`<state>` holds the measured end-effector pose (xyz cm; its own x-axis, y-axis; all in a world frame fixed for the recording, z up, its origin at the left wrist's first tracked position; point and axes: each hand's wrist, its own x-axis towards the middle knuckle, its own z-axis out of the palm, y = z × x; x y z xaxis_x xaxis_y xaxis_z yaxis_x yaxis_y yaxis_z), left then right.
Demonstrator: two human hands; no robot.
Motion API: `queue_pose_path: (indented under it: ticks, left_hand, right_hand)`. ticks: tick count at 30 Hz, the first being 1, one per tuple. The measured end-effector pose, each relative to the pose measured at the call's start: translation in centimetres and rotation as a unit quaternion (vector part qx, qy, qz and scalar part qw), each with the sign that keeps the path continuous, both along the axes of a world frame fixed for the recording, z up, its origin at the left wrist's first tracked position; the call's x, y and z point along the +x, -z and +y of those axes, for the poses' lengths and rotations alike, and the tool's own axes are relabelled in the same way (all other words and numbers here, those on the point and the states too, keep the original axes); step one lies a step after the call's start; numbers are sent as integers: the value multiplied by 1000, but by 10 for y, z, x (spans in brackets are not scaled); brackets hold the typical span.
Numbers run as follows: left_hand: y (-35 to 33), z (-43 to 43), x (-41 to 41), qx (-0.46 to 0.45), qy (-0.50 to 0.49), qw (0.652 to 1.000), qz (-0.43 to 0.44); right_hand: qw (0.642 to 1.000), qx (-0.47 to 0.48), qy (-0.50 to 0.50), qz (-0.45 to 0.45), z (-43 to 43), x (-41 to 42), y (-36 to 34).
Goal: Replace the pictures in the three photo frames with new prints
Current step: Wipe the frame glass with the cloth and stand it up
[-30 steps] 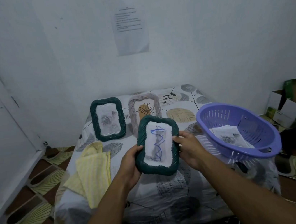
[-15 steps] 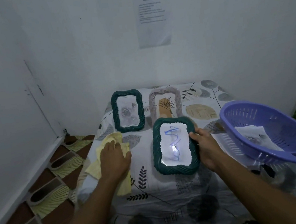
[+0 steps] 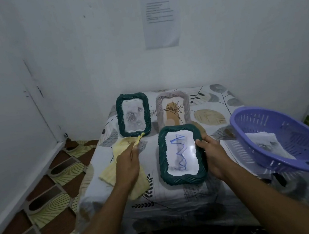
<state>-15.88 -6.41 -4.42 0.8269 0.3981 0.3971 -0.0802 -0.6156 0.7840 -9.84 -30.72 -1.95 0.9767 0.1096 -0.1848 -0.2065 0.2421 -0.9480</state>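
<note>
On the leaf-patterned desk (image 3: 179,196), the left hand (image 3: 128,165) pinches a corner of the yellow cloth (image 3: 117,170) at 9 o'clock, lifting a fold. Behind it at 11 o'clock stands a green frame (image 3: 119,117) with a grey floral print. A grey frame (image 3: 160,112) leans at 12 o'clock. At centre lies a second green frame (image 3: 162,159) with blue scribbles; the right hand (image 3: 214,156) grips its right edge, thumb on top. At 3 o'clock a purple basket (image 3: 303,164) holds loose prints (image 3: 264,139).
</note>
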Motion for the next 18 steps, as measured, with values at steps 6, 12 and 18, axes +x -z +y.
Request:
queue_pose_path:
  ticks: [6, 12, 18]
  left_hand:
    - [-11, -65, 10, 96, 171, 981, -9]
    - [-5, -85, 18, 370, 144, 915, 77]
    - [-6, -92, 0, 437, 241, 864, 59]
  right_hand:
    - [1000, -3, -2, -1, 6, -5, -3]
    - [999, 36, -10, -15, -5, -12, -6]
    - [998, 52, 20, -16, -15, -6, -14]
